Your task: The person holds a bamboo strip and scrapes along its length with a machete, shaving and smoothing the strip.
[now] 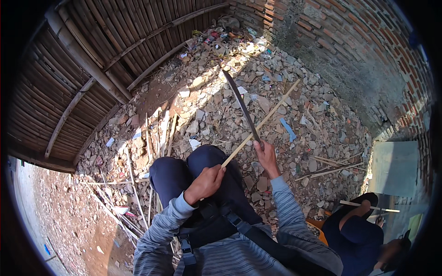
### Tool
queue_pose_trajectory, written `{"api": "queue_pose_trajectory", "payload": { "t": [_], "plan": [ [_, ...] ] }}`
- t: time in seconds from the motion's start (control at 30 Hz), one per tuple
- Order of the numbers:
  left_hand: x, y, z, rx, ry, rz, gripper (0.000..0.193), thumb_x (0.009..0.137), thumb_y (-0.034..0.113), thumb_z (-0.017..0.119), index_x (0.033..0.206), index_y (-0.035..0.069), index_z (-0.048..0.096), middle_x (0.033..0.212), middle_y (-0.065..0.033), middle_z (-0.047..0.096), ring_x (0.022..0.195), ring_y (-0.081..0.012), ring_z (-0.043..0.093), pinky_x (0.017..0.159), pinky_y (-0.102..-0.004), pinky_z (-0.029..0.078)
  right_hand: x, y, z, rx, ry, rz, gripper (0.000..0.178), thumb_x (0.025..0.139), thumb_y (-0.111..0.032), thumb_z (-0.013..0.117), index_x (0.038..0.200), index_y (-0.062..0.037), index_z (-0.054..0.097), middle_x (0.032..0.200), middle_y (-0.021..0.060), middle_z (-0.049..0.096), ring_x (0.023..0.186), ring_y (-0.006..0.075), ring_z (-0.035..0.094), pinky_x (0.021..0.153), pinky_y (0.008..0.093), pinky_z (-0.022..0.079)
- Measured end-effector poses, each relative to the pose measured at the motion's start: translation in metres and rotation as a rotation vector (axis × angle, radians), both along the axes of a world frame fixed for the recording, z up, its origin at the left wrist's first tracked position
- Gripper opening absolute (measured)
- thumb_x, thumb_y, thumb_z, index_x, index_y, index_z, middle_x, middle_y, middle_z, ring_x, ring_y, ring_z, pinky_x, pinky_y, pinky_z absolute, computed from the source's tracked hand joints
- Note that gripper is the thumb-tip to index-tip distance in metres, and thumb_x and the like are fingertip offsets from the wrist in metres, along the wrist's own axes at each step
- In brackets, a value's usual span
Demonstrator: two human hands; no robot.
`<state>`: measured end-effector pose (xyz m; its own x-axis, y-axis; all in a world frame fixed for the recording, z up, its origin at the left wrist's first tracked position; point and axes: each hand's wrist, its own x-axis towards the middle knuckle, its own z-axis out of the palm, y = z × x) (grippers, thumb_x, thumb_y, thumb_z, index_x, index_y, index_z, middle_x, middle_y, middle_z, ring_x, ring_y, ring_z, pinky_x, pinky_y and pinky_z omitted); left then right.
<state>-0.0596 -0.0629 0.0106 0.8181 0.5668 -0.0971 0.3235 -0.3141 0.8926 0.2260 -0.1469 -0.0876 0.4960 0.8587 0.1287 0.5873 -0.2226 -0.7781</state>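
Note:
My left hand [208,182] is closed around the near end of a pale, narrow bamboo strip [279,105], just over my knees. The strip slants up and away to the right. In my right hand [266,158] is the handle of a machete [243,105], its long dark blade slightly curved and pointing far and a little left. Blade and strip cross just beyond my right hand; whether the edge touches the strip I cannot tell. My right fingers wrap the handle, most of which they hide.
Rubble [202,122] covers the ground around my knees. More strips [164,133] lie to the left, and several sticks [338,166] to the right. A bamboo wall [133,27] stands far left, a brick wall [354,60] far right. Another person [352,230] sits close at lower right, beside a thin strip [375,208].

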Motion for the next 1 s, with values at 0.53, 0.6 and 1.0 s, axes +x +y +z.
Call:
{"api": "queue_pose_trajectory", "payload": {
  "t": [0.53, 0.6, 1.0],
  "plan": [
    [-0.004, 0.004, 0.008, -0.006, 0.001, -0.060, 0.027, 0.109, 0.018, 0.050, 0.093, -0.002, 0.057, 0.070, -0.0271, 0.059, 0.072, -0.0505, 0.060, 0.065, -0.0568, 0.043, -0.034, -0.018, 0.018, 0.062, -0.044, 0.139, 0.057, 0.097, -0.055, 0.066, 0.107, 0.0016, 0.071, 0.054, 0.0122, 0.052, 0.048, 0.0307, 0.057, 0.050, 0.0443, 0.041],
    [-0.008, 0.006, 0.008, -0.054, 0.017, -0.069, 0.029, 0.110, 0.019, 0.049, 0.093, -0.003, 0.058, 0.069, -0.0269, 0.058, 0.069, -0.0502, 0.059, 0.063, -0.0546, 0.043, 0.001, -0.010, 0.008, 0.063, -0.069, 0.075, 0.056, 0.098, -0.054, 0.065, 0.106, 0.0014, 0.071, 0.055, 0.0118, 0.052, 0.049, 0.0290, 0.055, 0.051, 0.0439, 0.041],
    [-0.008, 0.006, 0.002, -0.060, 0.016, -0.115, 0.031, 0.111, 0.021, 0.049, 0.094, -0.003, 0.058, 0.068, -0.0264, 0.057, 0.069, -0.0506, 0.058, 0.063, -0.0538, 0.042, 0.052, -0.025, -0.030, 0.112, -0.007, -0.132, 0.059, 0.100, -0.058, 0.059, 0.101, 0.0010, 0.068, 0.056, 0.0084, 0.045, 0.053, 0.0216, 0.050, 0.054, 0.0414, 0.039]
  ]
}}
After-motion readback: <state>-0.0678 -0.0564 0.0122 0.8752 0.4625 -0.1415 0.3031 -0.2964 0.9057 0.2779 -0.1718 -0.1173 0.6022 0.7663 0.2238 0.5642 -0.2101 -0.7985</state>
